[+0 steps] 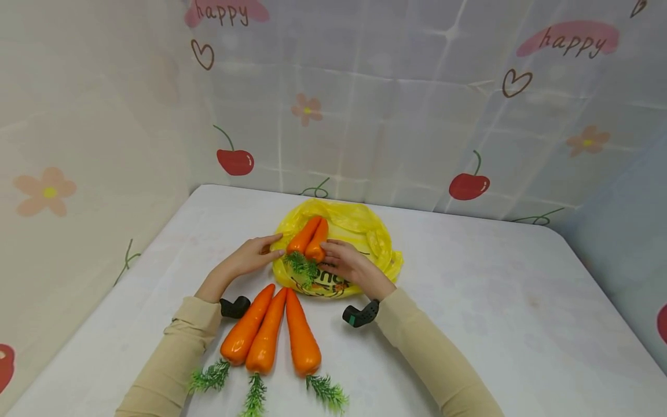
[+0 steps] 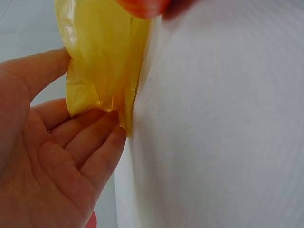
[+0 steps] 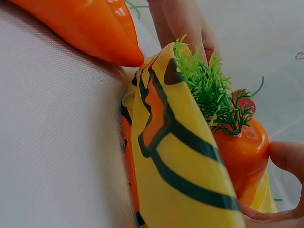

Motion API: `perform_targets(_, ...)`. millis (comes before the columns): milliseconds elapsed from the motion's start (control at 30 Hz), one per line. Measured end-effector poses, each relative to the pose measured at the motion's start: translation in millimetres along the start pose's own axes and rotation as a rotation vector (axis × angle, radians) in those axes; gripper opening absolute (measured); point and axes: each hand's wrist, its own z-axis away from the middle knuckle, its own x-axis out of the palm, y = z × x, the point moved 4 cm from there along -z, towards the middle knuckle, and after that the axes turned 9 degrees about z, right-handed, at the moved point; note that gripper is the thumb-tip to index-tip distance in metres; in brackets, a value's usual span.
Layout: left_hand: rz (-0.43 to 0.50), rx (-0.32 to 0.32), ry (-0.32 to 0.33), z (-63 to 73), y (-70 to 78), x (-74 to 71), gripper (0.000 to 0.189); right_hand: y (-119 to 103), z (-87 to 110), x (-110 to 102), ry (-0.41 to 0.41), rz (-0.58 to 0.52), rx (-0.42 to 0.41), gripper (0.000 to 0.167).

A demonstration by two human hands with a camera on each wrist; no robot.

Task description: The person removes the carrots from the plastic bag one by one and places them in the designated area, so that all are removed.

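So there's a yellow plastic bag on the white counter, spread out with its rim bunched up all round, and two carrots are sitting inside it: a left one and a right one. They lie side by side, tips pointing away from the person, leafy greens at the near end. From the right wrist view the greens poke up just over the printed edge, which covers part of one carrot.

The left hand is at the bag's left side, loosely spread, thumb and fingertips touching the yellow plastic without bunching it up. The right hand is relaxed too, fingers resting against the side of the right carrot rather than wrapped round it (at least that's how it looks from the head view).

Nearer the person, three more carrots lie right on the counter in a little fan, tips towards the bag, greens towards the person. The left two are tight together; the third angles off right, its tip just beside the middle one's.

Both arms have tan sleeves and there's a black device at each wrist. Behind it all hangs a backdrop with cherries, flowers and "happy" on it.
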Motion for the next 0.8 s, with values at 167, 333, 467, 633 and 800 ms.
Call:
perform_targets(167, 0.005, -0.007, -0.003, 0.5, 0.9, 0.1, 0.057, 0.7, 4.0, -2.8, -0.023, -0.020, -0.015, 0.054)
perform_targets(333, 0.005, -0.008, -0.003, 0.5, 1.1, -0.1, 0.057, 1.2, 8.4, -5.9, -0.040, -0.036, -0.022, 0.055)
perform_targets(467, 0.007, -0.003, -0.001, 0.7, 1.7, -0.4, 0.057, 0.5, 10.5, -6.7, -0.062, -0.040, -0.032, 0.058)
perform_targets(633, 0.012, -0.002, 0.000, 1.2, 2.0, -0.5, 0.057, 1.4, 13.7, -9.4, -0.071, -0.053, -0.034, 0.059)
perform_targets(800, 0.015, -0.010, -0.002, 1.1, 0.2, -0.3, 0.057, 2.9, 16.7, -14.1, -0.080, -0.065, -0.046, 0.060)
